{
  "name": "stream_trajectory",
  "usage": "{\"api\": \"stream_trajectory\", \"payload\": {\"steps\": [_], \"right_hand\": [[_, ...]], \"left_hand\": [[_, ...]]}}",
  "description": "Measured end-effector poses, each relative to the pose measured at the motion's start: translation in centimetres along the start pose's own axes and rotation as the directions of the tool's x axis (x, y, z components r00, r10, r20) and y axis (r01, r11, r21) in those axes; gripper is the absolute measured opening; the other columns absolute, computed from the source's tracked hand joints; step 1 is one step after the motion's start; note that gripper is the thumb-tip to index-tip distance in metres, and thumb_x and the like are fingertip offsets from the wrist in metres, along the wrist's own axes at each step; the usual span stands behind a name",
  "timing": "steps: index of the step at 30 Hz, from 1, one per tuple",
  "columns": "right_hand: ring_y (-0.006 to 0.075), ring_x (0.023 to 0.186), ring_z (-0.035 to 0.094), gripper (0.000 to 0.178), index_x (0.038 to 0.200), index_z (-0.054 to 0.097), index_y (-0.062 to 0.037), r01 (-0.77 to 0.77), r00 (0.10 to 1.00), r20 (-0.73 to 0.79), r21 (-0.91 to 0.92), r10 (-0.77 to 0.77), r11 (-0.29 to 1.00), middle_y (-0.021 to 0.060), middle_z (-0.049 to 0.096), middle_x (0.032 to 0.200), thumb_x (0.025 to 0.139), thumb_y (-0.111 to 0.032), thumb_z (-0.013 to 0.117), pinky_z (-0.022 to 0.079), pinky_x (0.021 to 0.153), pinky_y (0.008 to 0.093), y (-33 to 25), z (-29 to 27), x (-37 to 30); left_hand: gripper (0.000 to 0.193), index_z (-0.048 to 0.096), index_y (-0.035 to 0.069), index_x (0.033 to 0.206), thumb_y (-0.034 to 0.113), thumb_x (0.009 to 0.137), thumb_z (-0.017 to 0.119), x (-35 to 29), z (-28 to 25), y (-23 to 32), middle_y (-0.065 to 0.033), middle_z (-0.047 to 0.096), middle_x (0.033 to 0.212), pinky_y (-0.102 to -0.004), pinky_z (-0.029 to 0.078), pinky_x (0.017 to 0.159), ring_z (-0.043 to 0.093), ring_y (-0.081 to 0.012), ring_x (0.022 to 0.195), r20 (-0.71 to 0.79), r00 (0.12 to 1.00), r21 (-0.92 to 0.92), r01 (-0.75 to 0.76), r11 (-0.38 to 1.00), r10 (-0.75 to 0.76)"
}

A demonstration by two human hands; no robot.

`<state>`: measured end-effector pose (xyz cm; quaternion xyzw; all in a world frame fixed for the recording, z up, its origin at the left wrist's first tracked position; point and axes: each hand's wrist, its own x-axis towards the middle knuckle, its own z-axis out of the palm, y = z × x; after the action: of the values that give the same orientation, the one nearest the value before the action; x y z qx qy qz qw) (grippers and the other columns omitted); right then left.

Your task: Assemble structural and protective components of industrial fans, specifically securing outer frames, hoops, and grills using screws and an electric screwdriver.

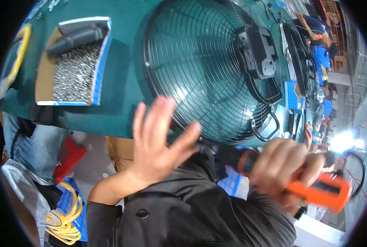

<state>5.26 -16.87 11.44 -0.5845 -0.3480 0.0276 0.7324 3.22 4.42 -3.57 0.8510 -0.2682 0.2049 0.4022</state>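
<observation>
A large round fan with a black wire guard [191, 61] lies on the green table, with a grey and black box-like housing [259, 51] at its middle. My left hand [154, 142] is spread over the guard's near left rim with nothing in it; whether the fingertips touch the rim I cannot tell. My right hand [280, 166], blurred by motion, grips an orange and black power screwdriver [323, 191]. Its dark front end points left, close to the near edge of the fan. Beside my right hand is a black metal handle [268, 133] on the fan.
An open cardboard box [43, 78] of small silvery screws, with a black object on top, stands left on the table [124, 74]. Another black fan [296, 57] lies further right. A blue crate with yellow cable [66, 222] and a person in jeans [43, 144] are at lower left.
</observation>
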Motion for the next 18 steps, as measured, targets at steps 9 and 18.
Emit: {"api": "stream_trajectory", "payload": {"steps": [9, 18], "right_hand": [[0.0103, 0.055, 0.048, 0.035, 0.120, 0.049, 0.0020, -0.245, 0.510, -0.860, -0.148, -0.003, 0.958, 0.0042, 0.048, 0.071, 0.091, -0.015, 0.058, 0.040, 0.052, 0.0251, -9.7, -11.8, -8.8], [0.0330, 0.083, 0.069, 0.058, 0.104, 0.070, -0.0081, -0.833, 0.324, -0.946, -0.284, -0.001, -0.475, 0.0156, 0.071, 0.086, 0.067, -0.052, 0.082, 0.054, 0.073, 0.0423, -9.0, -20.6, -17.0]], "left_hand": [[0.046, 0.062, 0.020, 0.128, 0.030, 0.084, 0.069, -2.3, 1.6, 1.5, -0.0199, 0.046, 0.143, -0.0595, 0.037, 0.105, 0.044, -0.0385, 0.132, 0.103, 0.981, 0.115, -0.174, 0.978, 0.162], [0.052, 0.058, 0.015, 0.130, 0.034, 0.084, 0.069, -1.6, 0.3, 2.8, -0.0290, 0.038, 0.144, -0.0642, 0.032, 0.106, 0.040, -0.0471, 0.132, 0.242, 0.942, 0.253, -0.293, 0.922, 0.233]]}}
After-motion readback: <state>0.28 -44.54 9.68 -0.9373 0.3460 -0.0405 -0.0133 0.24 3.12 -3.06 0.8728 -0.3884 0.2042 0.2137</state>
